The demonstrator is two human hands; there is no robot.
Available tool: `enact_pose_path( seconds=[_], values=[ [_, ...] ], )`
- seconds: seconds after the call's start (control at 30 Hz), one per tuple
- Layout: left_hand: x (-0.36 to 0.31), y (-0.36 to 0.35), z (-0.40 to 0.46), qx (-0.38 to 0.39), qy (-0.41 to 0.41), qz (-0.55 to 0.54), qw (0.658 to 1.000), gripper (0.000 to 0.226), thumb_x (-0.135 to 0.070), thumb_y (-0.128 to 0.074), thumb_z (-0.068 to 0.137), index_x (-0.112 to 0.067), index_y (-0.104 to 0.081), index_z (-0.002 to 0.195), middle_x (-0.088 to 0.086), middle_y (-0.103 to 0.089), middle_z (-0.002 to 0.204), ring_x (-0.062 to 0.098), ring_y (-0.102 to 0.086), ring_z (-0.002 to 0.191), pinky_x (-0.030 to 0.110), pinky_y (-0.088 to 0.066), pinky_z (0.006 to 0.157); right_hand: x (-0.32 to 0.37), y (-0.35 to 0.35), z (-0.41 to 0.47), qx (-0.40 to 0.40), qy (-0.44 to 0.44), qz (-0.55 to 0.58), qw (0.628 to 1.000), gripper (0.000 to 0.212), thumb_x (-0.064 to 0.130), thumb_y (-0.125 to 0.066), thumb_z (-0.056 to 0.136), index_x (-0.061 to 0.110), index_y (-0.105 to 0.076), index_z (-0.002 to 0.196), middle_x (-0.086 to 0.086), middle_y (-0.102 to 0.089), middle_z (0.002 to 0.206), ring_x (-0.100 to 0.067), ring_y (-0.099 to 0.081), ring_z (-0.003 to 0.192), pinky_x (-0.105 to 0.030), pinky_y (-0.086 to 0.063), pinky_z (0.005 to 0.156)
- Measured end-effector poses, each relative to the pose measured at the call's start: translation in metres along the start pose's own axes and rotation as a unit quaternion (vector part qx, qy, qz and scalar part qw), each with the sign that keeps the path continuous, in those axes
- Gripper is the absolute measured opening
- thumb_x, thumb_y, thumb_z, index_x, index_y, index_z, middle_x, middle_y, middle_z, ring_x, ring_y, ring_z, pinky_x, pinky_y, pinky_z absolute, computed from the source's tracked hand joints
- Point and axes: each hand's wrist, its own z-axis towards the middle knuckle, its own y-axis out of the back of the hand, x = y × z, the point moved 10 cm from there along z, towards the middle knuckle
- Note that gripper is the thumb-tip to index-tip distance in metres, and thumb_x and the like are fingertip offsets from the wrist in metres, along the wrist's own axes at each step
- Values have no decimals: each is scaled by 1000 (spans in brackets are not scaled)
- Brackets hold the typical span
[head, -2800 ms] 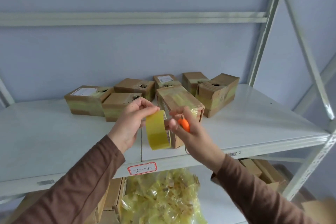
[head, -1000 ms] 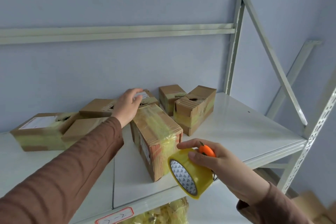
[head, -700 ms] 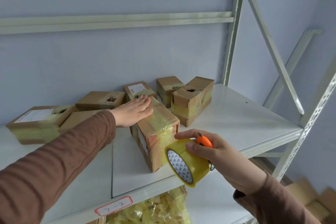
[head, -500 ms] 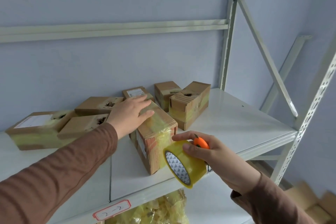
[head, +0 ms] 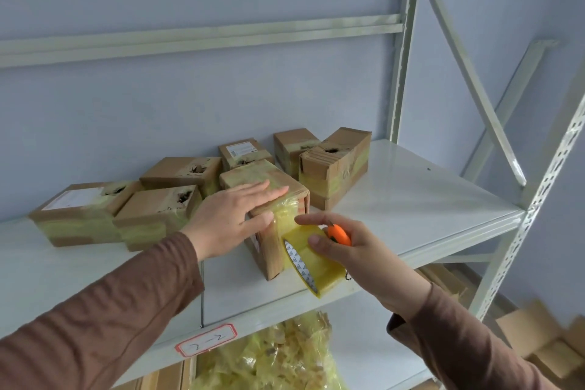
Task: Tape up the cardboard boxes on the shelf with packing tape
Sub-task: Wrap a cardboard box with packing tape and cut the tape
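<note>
A cardboard box (head: 269, 250) banded with yellowish tape stands near the front of the white shelf (head: 411, 199). My left hand (head: 234, 215) lies flat on its top, fingers spread, thumb on the front face. My right hand (head: 345, 247) grips a roll of yellow packing tape (head: 311, 266) together with a small orange cutter (head: 338, 234). The roll rests against the box's front right corner, and a strip of tape runs from it up the box's front face.
Several more taped cardboard boxes (head: 158, 212) sit behind and to the left, and a tilted one (head: 335, 168) is behind on the right. A bag of yellow tape scraps (head: 269, 358) lies on the lower shelf. A shelf upright (head: 402, 57) and diagonal brace (head: 468, 73) stand at right.
My left hand slid forward along the box top to its front edge. My right hand brought the tape roll up against the box's front face.
</note>
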Motion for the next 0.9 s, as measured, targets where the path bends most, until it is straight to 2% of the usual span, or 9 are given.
enact_pose_path(
  seconds=[0.1,0.2,0.3,0.43,0.53,0.6,0.7,0.8,0.9],
  values=[
    [2,31,6,-28,22,-99,994,46,-59,-37,100,-60,-42,146,-14,-59,145,15,-64,119,44,-53,101,43,8,0,-20,56,27,998,23,42,-71,92,43,-73,115,-33,-58,115,-47,-62,102,-67,-44,101],
    [-1,50,20,-36,17,-303,952,38,-37,-44,102,-41,-66,132,-26,-73,107,-11,-65,96,14,-52,87,90,23,10,-45,110,52,992,28,47,-70,89,39,-74,115,-28,-63,118,-45,-64,109,-67,-47,101],
    [12,48,34,-42,65,-393,916,41,-19,-44,107,-41,-76,96,-16,-68,79,-7,-69,84,6,-47,69,117,29,39,-56,126,34,990,34,42,-69,89,36,-72,123,-20,-68,117,-37,-65,113,-59,-47,107],
    [53,63,28,-161,155,-266,938,31,-8,-52,102,-24,-75,114,-9,-75,110,12,-68,113,27,-51,99,107,14,82,-33,97,-24,994,50,24,-65,101,36,-53,147,-12,-65,131,-34,-65,116,-56,-48,108],
    [46,50,25,-41,89,-295,950,38,-31,-56,96,-46,-65,129,-21,-60,141,-6,-47,134,22,-31,118,98,16,103,-53,78,-18,995,53,31,-64,101,36,-46,151,-16,-64,113,-37,-60,90,-55,-55,94],
    [43,39,25,64,70,-244,965,79,-64,-61,83,-43,-35,154,-14,-32,164,0,-21,151,31,-16,127,92,13,111,-43,57,6,997,47,36,-65,100,27,-52,144,-20,-67,120,-41,-67,99,-60,-52,100],
    [41,39,32,83,74,-130,985,124,-84,-70,56,-29,-25,158,-7,-33,159,12,-28,147,40,-26,123,84,0,114,2,36,46,998,38,38,-62,102,10,-60,126,-14,-63,107,-30,-63,95,-63,-47,102],
    [45,38,37,45,108,-124,985,119,-82,-71,50,-28,-37,151,-8,-46,143,10,-41,130,31,-38,106,81,-6,111,22,27,52,998,41,30,-59,104,-5,-59,126,-13,-62,106,-27,-57,97,-53,-49,97],
    [56,34,36,38,115,-142,982,98,-79,-70,54,-46,-43,142,-18,-47,135,-5,-41,124,30,-38,105,87,-1,106,-1,42,78,996,37,25,-60,104,-8,-60,122,-15,-63,103,-28,-60,94,-51,-53,92]
  ],
)
